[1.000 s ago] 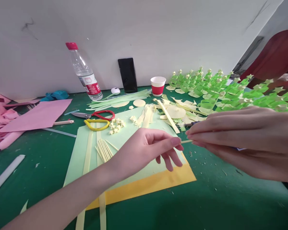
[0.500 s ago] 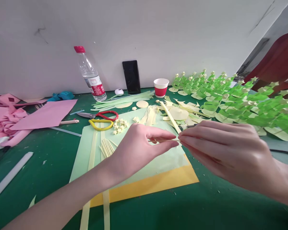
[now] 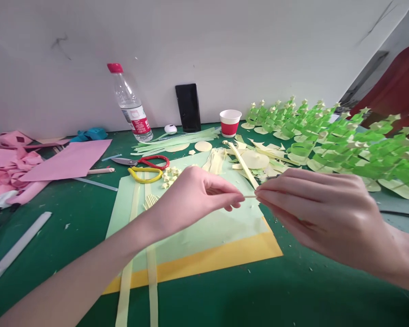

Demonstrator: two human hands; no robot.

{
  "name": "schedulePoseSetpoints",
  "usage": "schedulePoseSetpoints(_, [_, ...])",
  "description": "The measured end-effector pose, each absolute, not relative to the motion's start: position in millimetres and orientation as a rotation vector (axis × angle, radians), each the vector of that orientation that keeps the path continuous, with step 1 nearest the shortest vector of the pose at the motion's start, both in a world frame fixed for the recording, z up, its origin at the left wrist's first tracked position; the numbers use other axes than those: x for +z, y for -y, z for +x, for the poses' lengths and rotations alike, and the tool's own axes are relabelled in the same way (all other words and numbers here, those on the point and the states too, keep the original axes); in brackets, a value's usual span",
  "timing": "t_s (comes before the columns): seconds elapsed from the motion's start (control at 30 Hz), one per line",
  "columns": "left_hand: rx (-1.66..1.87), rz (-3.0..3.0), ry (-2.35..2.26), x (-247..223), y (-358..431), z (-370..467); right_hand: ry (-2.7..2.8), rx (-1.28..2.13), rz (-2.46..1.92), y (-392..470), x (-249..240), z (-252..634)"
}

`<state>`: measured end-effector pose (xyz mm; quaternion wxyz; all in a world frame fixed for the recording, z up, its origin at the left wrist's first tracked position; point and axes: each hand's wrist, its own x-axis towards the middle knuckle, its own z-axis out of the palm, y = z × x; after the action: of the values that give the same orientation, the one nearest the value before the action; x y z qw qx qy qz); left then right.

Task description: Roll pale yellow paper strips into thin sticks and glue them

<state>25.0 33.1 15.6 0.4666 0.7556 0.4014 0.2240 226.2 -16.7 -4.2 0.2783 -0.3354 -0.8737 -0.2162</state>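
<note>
A thin pale stick (image 3: 250,196) spans the small gap between my two hands. My left hand (image 3: 194,195) pinches its left end between thumb and fingers. The right end is in the closed fingertips of my right hand (image 3: 313,209). Behind those fingertips a long cream paper strip (image 3: 241,163) slants up to the left. Beneath the hands lies a light green sheet (image 3: 204,231) over a yellow-orange one (image 3: 221,256). Small cream folded stars (image 3: 170,176) and a bundle of thin pale rolls (image 3: 151,201) lie beside my left hand, which partly hides them.
Scissors (image 3: 150,168) lie at the sheet's back left, near a bottle (image 3: 134,113), a phone (image 3: 187,108) and a paper cup (image 3: 230,122). Green paper plants (image 3: 300,122) crowd the back right. Pink paper (image 3: 68,160) covers the left; a glue stick (image 3: 18,250) lies nearer.
My left hand has shifted slightly left, away from the right fingertips, baring the thin stick between them. The view has moved a little.
</note>
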Motion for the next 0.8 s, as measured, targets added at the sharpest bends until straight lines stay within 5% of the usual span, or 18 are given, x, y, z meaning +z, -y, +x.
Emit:
schedulePoseSetpoints(0.43, [0.793, 1.815, -1.051, 29, -55, 4, 2.227, -0.536, -0.952, 4, 5, 235])
schedulePoseSetpoints(0.8, [0.941, 1.183, -0.735, -24, -22, 46, 2.114, -0.516, -1.056, 10, -15, 216])
